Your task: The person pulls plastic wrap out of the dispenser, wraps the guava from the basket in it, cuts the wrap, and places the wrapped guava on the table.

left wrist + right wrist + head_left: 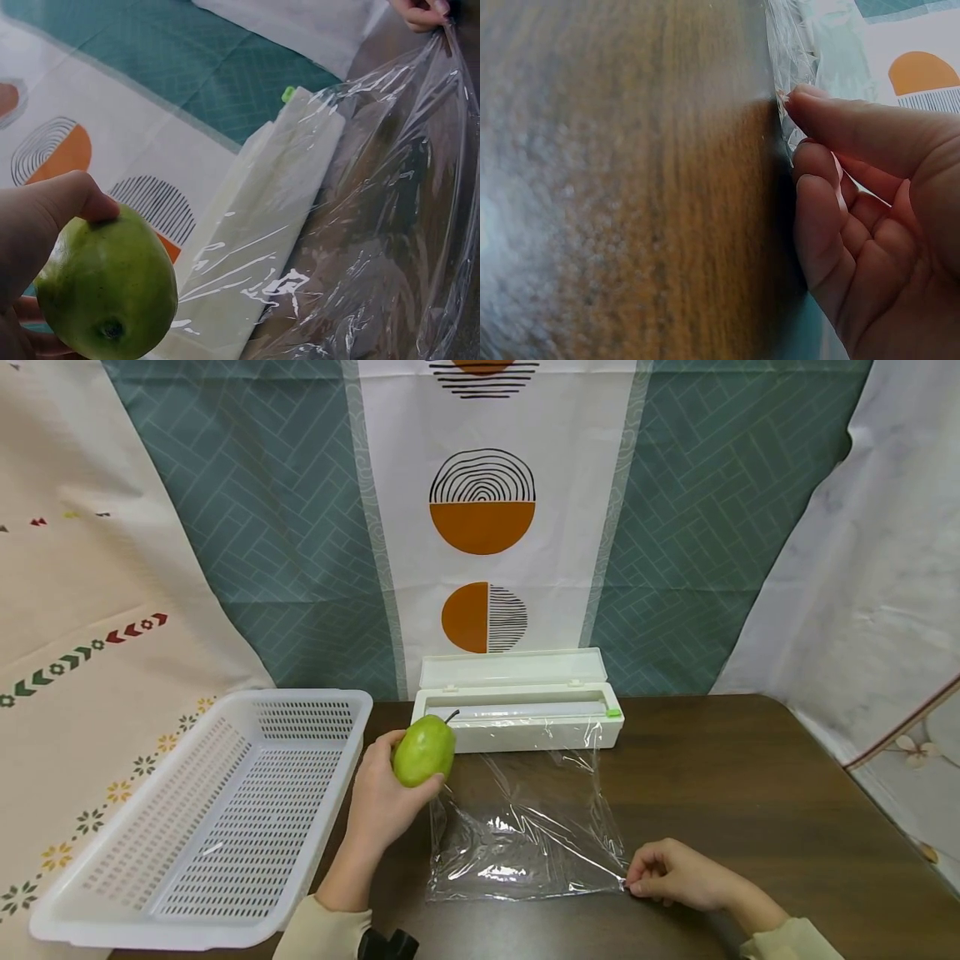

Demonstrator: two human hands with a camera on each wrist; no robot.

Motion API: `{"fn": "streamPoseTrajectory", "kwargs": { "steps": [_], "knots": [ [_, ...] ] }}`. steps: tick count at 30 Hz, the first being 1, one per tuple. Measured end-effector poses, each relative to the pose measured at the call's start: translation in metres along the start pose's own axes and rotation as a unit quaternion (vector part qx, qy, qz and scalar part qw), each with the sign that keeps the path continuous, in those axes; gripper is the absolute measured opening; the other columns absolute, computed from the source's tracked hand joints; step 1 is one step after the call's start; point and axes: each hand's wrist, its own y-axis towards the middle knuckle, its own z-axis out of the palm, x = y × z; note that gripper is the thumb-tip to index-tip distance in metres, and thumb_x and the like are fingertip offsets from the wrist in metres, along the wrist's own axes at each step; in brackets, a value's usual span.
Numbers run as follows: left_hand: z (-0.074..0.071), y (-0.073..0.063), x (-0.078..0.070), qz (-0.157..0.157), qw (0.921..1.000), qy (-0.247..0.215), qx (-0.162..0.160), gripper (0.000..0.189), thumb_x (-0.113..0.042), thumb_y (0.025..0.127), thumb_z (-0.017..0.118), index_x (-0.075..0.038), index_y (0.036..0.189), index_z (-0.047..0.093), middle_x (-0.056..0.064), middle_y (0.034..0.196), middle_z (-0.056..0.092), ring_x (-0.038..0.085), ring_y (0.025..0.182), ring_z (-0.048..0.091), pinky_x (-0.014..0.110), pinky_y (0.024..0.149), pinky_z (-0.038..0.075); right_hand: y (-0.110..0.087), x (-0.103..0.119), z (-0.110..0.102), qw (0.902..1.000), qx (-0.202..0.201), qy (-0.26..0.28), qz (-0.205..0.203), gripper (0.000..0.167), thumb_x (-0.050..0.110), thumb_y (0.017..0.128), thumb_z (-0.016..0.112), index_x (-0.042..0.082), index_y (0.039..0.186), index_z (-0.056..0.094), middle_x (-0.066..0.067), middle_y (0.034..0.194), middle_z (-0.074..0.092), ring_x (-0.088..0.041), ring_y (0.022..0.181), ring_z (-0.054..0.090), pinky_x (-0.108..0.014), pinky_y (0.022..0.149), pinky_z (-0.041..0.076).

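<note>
A green pear (pixel 425 752) with a dark stem is gripped in my left hand (pixel 381 797), held up over the film's left edge. In the left wrist view the pear (pixel 109 289) shows its blossom end, and the thumb presses on its upper side. Clear cling film (pixel 517 839) stretches toward me from a white dispenser box (pixel 540 737) whose lid stands raised. My right hand (pixel 678 875) pinches the film's near right corner between thumb and fingers. Close up in the right wrist view, the bunched film (pixel 791 60) runs to the thumb tip.
A white perforated plastic basket (pixel 360 727) stands on the left side of the dark wooden table (pixel 720 777). A green slider (pixel 613 712) sits at the box's right end. Patterned cloth (pixel 292 527) hangs behind the table.
</note>
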Motion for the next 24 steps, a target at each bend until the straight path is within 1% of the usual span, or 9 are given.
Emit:
{"fn": "streamPoseTrajectory", "kwargs": {
  "steps": [6,16,20,24],
  "knots": [
    [0.006,0.001,0.0,0.012,0.9999,0.004,0.006,0.073,-0.027,0.062,0.084,-0.007,0.124,0.051,0.013,0.113,0.058,0.029,0.096,0.056,0.044,0.079,0.047,-0.001,0.001,0.001,1.0,-0.002,-0.003,-0.006,0.014,0.013,0.089,0.063,-0.002,0.089,0.064,0.013,0.07,0.054,0.004,0.06,0.048,-0.02,0.048,0.044],
    [0.014,0.0,-0.001,0.016,0.9996,0.003,0.025,0.074,-0.028,0.062,0.084,-0.01,0.126,0.051,0.01,0.112,0.058,0.026,0.094,0.056,0.042,0.076,0.046,-0.001,0.001,0.001,1.0,-0.002,-0.001,-0.009,0.014,0.013,0.089,0.063,-0.002,0.088,0.064,0.012,0.072,0.056,0.004,0.06,0.049,-0.02,0.048,0.044],
    [0.018,0.0,-0.002,0.025,0.9993,-0.004,0.028,0.074,-0.027,0.061,0.083,-0.01,0.126,0.052,0.011,0.114,0.058,0.026,0.095,0.055,0.041,0.077,0.045,-0.001,0.001,0.001,0.9999,-0.001,-0.002,-0.011,0.014,0.013,0.089,0.063,-0.001,0.088,0.064,0.011,0.073,0.057,0.004,0.06,0.049,-0.02,0.048,0.044],
    [0.022,0.0,-0.001,0.039,0.9986,-0.001,0.035,0.074,-0.026,0.063,0.082,-0.008,0.127,0.051,0.011,0.114,0.059,0.025,0.095,0.055,0.041,0.077,0.045,-0.001,0.002,0.0,0.9999,-0.002,-0.003,-0.011,0.015,0.013,0.089,0.063,-0.001,0.088,0.064,0.011,0.073,0.057,0.004,0.06,0.048,-0.02,0.048,0.044]
  ]
}}
